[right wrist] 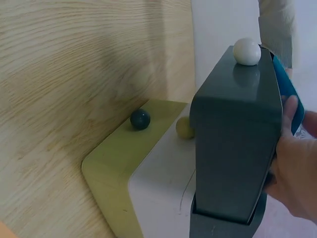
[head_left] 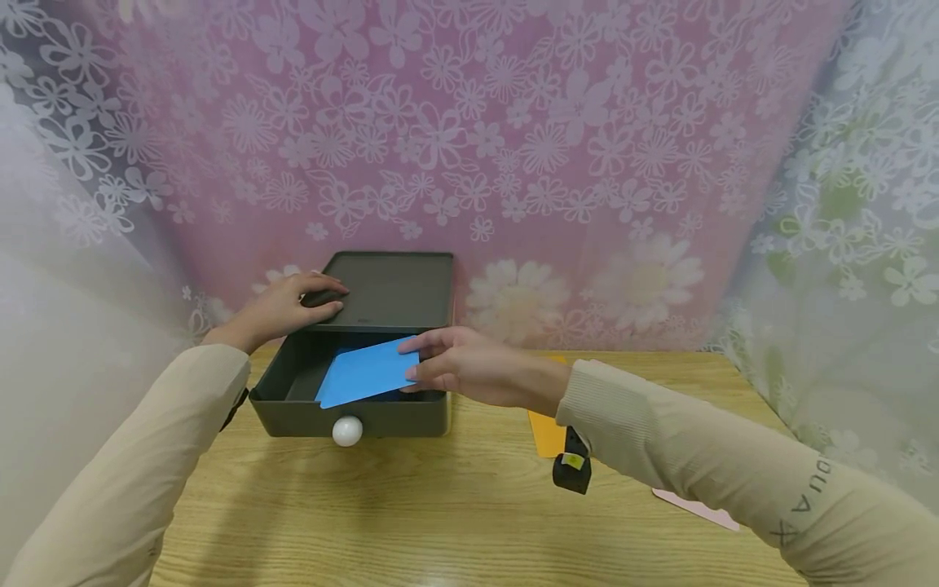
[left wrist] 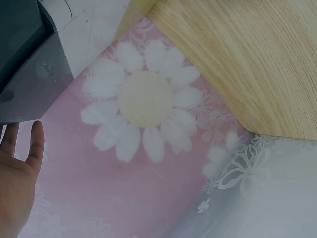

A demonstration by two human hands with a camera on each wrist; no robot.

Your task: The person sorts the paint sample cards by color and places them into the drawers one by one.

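Note:
A flat blue sheet [head_left: 367, 372], like a card or thin folder, is tilted over the open dark grey drawer [head_left: 293, 402]. My right hand [head_left: 469, 367] pinches its right end between thumb and fingers; its left corner overlaps the drawer's front rim. A white round knob [head_left: 348, 430] sits on the drawer front. My left hand [head_left: 286, 306] rests on the left edge of the dark grey casing [head_left: 399, 285], fingers on its top. In the left wrist view, fingertips touch the casing's side. The blue sheet hides part of the drawer's inside.
Below the dark drawer are a white drawer unit [right wrist: 161, 186] with a yellowish knob [right wrist: 184, 128] and a yellow-green unit [right wrist: 111, 173] with a dark knob [right wrist: 140, 119]. An orange sheet [head_left: 546, 436] and a pink sheet [head_left: 697, 509] lie on the wooden table [head_left: 411, 514], partly under my right arm.

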